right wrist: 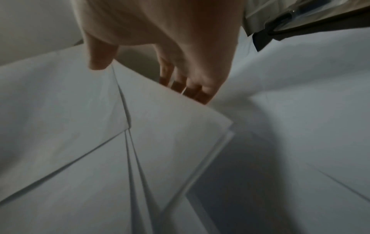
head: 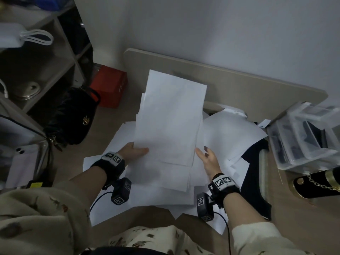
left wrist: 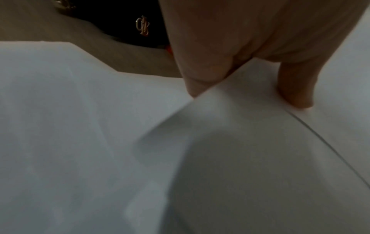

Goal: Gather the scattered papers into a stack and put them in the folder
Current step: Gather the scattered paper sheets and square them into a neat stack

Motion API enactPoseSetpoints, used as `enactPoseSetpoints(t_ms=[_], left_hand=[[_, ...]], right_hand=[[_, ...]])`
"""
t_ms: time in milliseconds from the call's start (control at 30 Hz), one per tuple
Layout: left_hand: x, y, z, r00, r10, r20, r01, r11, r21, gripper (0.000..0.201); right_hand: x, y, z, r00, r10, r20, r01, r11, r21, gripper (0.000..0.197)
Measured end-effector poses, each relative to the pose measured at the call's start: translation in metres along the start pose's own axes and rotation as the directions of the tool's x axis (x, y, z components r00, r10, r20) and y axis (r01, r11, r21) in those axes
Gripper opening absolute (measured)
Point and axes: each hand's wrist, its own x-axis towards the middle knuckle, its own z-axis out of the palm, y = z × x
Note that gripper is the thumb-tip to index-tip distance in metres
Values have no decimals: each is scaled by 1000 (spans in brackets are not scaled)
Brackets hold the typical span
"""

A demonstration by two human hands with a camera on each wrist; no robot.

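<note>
Left grip [head: 135,150]: thumb over, fingers under, pinching lifted sheaf of white paper sheets [head: 171,118] at its near-left edge | Right grip [head: 209,161]: released, fingers straight beside sheaf's right edge | Loose white sheets [head: 230,133]: spread over beige counter [head: 239,85] below | Dark flat folder [head: 255,181]: right, partly under sheets | Black handbag [head: 73,118]: left.

The head camera looks steeply down from above onto the table [head: 239,83], taking in both forearms and the floor at the left. The left wrist camera sits close under the left hand [left wrist: 250,39], facing along the fingers [left wrist: 294,88] toward the black bag [left wrist: 124,20]. The right wrist camera looks likewise along the right hand [right wrist: 160,31], very near the white papers [right wrist: 170,134]. All three share those sheets; the dark corner at its upper right is perhaps the folder.
</note>
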Motion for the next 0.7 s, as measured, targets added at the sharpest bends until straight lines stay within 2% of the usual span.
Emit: enactPoseSetpoints(t_ms=[67,133,167,267,333,433,500,567,633,700], left_hand=[[-4,5,2,998,42,45,-43,999,6,20],[-6,9,6,995,92,34,-93,996,17,30],[-8,11,9,992,128,16,-128,992,8,24],[-16,20,18,970,233,-61,-235,972,-27,3],[-22,27,23,951,291,-100,-297,954,-49,9],[-28,36,28,931,340,-131,-355,927,-121,24],[-28,38,29,927,348,-137,-368,916,-158,23],[-29,38,27,935,325,-141,-346,923,-166,22],[-25,35,24,938,319,-136,-337,930,-146,31],[-25,37,23,934,331,-138,-348,928,-132,29]], right_hand=[[-5,-7,1,998,-4,65,1,999,47,39],[-10,-12,2,998,-53,31,52,998,26,23],[-12,-14,3,996,-87,-10,87,996,-2,19],[-18,-27,8,973,-190,-128,187,982,-31,15],[-24,-41,13,947,-248,-204,251,968,-15,12],[-33,-55,21,929,-254,-270,298,945,133,14],[-38,-55,26,929,-235,-285,299,932,204,12],[-39,-50,29,937,-216,-274,278,937,213,11],[-40,-46,30,946,-197,-258,252,946,202,12],[-41,-49,29,948,-218,-233,266,943,200,15]])
